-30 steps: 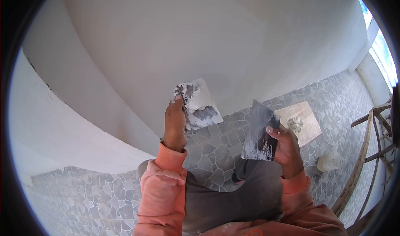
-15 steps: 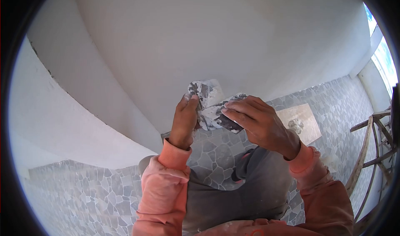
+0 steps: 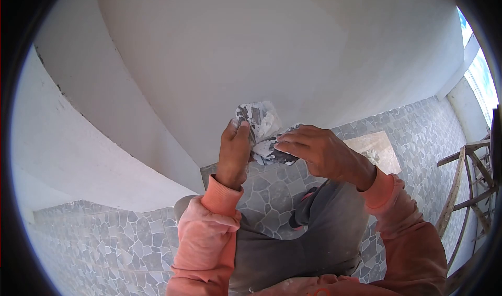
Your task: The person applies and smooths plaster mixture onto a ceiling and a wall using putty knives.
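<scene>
My left hand [image 3: 234, 152] is closed round a flat plate [image 3: 256, 119] smeared with white paste, its thumb on the near edge. My right hand [image 3: 321, 152] grips a second flat dark scraper [image 3: 277, 152], also coated in white, with its fingers bent over the top. The scraper meets the lower part of the plate, and a lump of white paste lies on the plate's face. Both tools are in front of a pale wall [image 3: 235, 50].
Grey stone-patterned floor [image 3: 125, 238] lies below. A square light board [image 3: 384, 144] with a pale lump rests on it, right of my right hand. Wooden framing [image 3: 457, 186] stands at the far right. A curved white ledge [image 3: 104, 144] runs along the left.
My right hand has turned slightly, and its scraper is tilted so less of its dark face shows. The white paste on the left plate looks more heaped. My left hand has barely moved.
</scene>
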`<state>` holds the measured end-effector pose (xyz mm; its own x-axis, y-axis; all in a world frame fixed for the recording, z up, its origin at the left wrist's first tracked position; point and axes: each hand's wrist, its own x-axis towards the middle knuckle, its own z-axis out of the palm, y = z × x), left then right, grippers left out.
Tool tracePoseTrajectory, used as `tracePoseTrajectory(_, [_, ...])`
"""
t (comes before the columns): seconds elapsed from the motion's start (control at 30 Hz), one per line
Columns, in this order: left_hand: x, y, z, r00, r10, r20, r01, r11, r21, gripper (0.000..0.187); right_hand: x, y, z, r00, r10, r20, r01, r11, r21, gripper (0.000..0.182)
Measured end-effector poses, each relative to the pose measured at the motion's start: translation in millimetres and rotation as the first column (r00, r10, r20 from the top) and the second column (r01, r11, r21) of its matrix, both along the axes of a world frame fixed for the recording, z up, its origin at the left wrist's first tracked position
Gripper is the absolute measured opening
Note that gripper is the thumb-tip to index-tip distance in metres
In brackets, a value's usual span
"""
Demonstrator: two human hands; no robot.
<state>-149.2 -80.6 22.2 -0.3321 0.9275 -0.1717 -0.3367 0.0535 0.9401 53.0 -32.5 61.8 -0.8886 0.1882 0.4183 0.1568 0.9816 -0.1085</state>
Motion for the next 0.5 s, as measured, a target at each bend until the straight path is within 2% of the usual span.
tracePoseTrajectory(0.07, [7,4,1,0.995,0.068,0.075,-0.068,0.998,-0.014,0.021,3,9,4,0.998,0.015,0.054,-0.012,0.998,-0.057,0.051])
tracePoseTrajectory(0.17, [1,5,-7,0.999,-0.004,0.042,0.004,1.0,0.004,0.019,9,17,14,0.994,0.044,0.1,-0.033,0.993,-0.113,0.048])
tracePoseTrajectory(0.3, [6,9,-9,0.997,0.054,0.063,-0.052,0.998,-0.034,0.019,24,22,35,0.969,0.012,0.248,0.049,0.97,-0.237,0.04])
tracePoseTrajectory(0.37, [9,5,-6,0.996,0.07,0.059,-0.071,0.997,0.009,0.019,41,21,50,0.952,-0.008,0.308,0.113,0.94,-0.322,0.034])
tracePoseTrajectory(0.47, [16,6,-9,0.983,0.135,0.122,-0.143,0.987,0.066,0.019,81,27,73,0.956,-0.17,0.241,0.263,0.86,-0.438,0.03])
tracePoseTrajectory(0.5, [20,2,-6,0.979,0.155,0.131,-0.166,0.983,0.079,0.02,97,32,77,0.964,-0.231,0.134,0.268,0.834,-0.482,0.029])
